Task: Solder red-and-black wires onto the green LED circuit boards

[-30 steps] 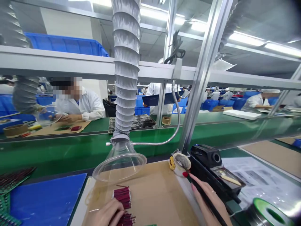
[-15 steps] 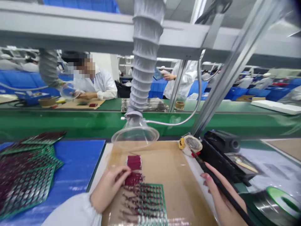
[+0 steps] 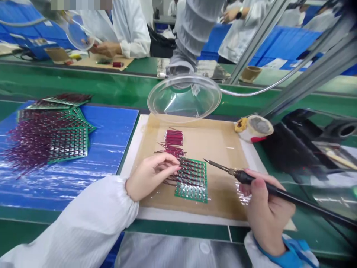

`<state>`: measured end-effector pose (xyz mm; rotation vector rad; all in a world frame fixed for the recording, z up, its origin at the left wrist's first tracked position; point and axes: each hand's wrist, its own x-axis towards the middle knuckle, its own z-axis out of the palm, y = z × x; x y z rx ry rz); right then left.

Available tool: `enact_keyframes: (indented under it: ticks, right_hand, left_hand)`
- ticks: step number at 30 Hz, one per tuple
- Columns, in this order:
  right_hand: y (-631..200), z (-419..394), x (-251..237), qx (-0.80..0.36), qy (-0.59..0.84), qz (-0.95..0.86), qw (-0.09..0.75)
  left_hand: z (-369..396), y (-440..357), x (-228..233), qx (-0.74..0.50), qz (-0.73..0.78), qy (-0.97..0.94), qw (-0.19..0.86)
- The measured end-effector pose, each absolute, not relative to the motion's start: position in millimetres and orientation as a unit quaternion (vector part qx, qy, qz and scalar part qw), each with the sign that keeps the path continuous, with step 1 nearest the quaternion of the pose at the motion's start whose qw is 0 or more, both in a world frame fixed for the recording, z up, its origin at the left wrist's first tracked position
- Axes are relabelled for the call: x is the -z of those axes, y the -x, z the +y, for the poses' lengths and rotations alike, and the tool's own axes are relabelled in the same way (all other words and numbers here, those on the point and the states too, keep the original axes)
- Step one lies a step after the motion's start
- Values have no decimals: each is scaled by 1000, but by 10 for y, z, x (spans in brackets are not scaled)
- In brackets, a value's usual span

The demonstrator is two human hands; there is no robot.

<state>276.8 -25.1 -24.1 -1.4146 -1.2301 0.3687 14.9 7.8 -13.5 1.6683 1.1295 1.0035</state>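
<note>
A small green circuit board with red wires fixed on it lies on a brown mat. My left hand rests on the board's left side, fingertips pinching a red wire. My right hand holds a black soldering iron like a pen, its tip hovering just above the board's upper right corner. A bundle of loose red wires lies on the mat just beyond the board.
A clear fume hood on a grey duct hangs over the mat's far edge. Finished boards lie stacked on a blue sheet at left. A tip-cleaner pot and black solder station sit right. Across a green conveyor, people in white coats work.
The view has tilted down onto the bench. My right hand has brought the soldering iron from the right side in over the board. My left hand stays on the wires.
</note>
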Motion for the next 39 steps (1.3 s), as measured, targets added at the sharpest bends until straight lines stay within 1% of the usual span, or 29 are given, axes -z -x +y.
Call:
enact_keyframes:
  ticks: [5, 8, 10, 15, 19, 26, 31, 34, 39]
  right_hand:
    - [-2687, -269, 253, -182, 560, -545, 597]
    - [-2668, -288, 274, -206, 549, -536, 607]
    - [-2654, -307, 288, -213, 542, -537, 611]
    - [-2613, -345, 318, -235, 507, -550, 620]
    - [-2601, -343, 326, -247, 509, -549, 615]
    - [-2595, -327, 324, -234, 495, -562, 620]
    - [-2614, -345, 326, -233, 466, -590, 617]
    - [-2605, -365, 317, -239, 464, -603, 603]
    - [-2564, -382, 291, -254, 468, -628, 568]
  left_hand:
    - [-21, -107, 126, -359, 405, -822, 176]
    - [-74, -115, 130, -350, 377, -851, 104]
    - [-99, -124, 148, -340, 368, -859, 108]
    - [-130, -107, 186, -317, 386, -843, 200]
    - [-138, -95, 160, -315, 397, -827, 245]
    - [-146, -114, 161, -325, 355, -842, 244]
    - [-166, -128, 199, -312, 363, -844, 242]
    - [-160, -145, 202, -288, 365, -850, 247]
    - [-144, -166, 206, -260, 393, -852, 226]
